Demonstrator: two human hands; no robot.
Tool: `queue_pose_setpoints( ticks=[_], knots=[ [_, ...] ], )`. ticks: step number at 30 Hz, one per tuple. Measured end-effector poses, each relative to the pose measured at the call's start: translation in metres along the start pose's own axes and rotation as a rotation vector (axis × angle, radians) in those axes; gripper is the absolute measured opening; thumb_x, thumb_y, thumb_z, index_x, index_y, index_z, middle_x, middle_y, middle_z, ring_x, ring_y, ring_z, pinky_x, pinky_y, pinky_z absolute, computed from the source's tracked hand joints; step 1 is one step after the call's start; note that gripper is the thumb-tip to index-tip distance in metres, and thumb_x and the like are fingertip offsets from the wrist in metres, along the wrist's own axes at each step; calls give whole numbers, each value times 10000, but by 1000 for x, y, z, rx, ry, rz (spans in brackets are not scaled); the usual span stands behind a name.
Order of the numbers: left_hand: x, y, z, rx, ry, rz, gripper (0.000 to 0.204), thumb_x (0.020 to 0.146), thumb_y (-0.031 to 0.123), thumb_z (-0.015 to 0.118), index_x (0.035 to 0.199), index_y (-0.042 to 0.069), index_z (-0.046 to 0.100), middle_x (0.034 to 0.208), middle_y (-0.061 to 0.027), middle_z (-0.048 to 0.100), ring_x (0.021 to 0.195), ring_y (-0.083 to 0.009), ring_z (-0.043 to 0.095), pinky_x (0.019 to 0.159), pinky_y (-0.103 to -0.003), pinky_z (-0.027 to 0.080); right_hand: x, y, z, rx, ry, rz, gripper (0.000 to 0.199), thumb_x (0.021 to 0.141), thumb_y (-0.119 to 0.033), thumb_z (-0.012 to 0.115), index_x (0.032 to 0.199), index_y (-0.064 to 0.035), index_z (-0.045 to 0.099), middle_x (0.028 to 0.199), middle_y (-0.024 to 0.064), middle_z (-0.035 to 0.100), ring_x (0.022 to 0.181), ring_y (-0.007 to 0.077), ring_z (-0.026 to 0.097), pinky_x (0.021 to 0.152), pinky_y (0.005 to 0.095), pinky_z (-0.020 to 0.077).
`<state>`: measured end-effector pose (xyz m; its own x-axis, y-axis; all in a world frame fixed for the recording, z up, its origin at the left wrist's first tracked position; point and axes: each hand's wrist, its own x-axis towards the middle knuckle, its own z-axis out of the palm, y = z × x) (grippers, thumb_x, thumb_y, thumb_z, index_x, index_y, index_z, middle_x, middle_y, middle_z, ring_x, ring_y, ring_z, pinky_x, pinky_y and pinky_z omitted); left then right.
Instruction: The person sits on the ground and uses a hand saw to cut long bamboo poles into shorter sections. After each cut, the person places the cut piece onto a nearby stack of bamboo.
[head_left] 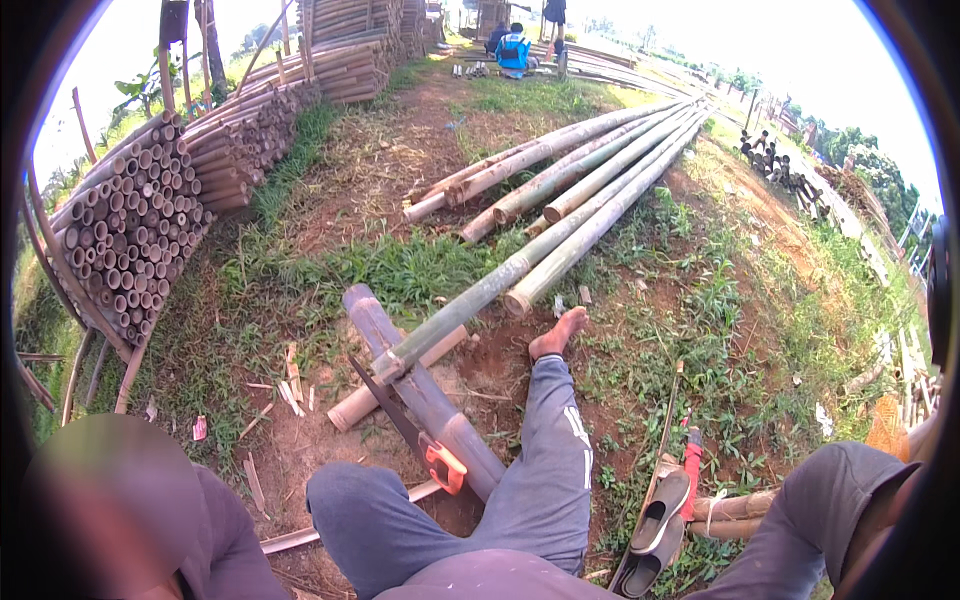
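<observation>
My left arm (225, 545) bends up at the lower left. A blurred patch there covers where its hand may be, so its fingers do not show. My right arm (825, 520) reaches out past the right rim, its hand out of sight. Between my legs a handsaw (443, 464) with an orange handle leans against a thick dark bamboo log (460, 435), untouched by any visible hand. Its blade points away, beside the cut end of a long green bamboo pole (450, 320). That pole's end rests on the log, with a shorter bamboo piece (362, 402) lying crosswise underneath.
Several long bamboo poles (600, 245) stretch away ahead. Stacked bamboo (130, 245) stands left. Dark slip-on shoes (660, 512) and a tool with a red-wrapped handle (691, 460) lie right of my bare foot (560, 335). Far off sits a person in blue (514, 52).
</observation>
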<state>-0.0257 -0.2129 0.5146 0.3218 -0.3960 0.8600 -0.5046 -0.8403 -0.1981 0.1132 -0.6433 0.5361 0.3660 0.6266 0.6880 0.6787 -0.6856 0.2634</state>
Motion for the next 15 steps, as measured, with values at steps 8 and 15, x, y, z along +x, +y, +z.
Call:
queue_pose_setpoints(
  ticks=[8, 15],
  knots=[
    [41, 32, -75, 108, 115, -186, 517, 1048, 348, 638, 1409, -21, 607, 1219, -164, 682, 1073, -244, 644, 962, -421, 526, 24, 11, -24, -8, 43, 93, 461, 1005, -302, 638, 1324, 28, 594, 948, 94, 667, 810, 189, 616, 739, 372, 491],
    [29, 23, -42, -7, 302, -208, 544, 1037, 356, 659, 1420, -26, 597, 1225, -165, 680, 1077, -244, 647, 951, -415, 532, 11, 0, -46, -103, 92, 143, 474, 1023, -309, 622, 1350, 31, 579, 945, 93, 666, 809, 184, 608, 744, 368, 487]
  ],
)
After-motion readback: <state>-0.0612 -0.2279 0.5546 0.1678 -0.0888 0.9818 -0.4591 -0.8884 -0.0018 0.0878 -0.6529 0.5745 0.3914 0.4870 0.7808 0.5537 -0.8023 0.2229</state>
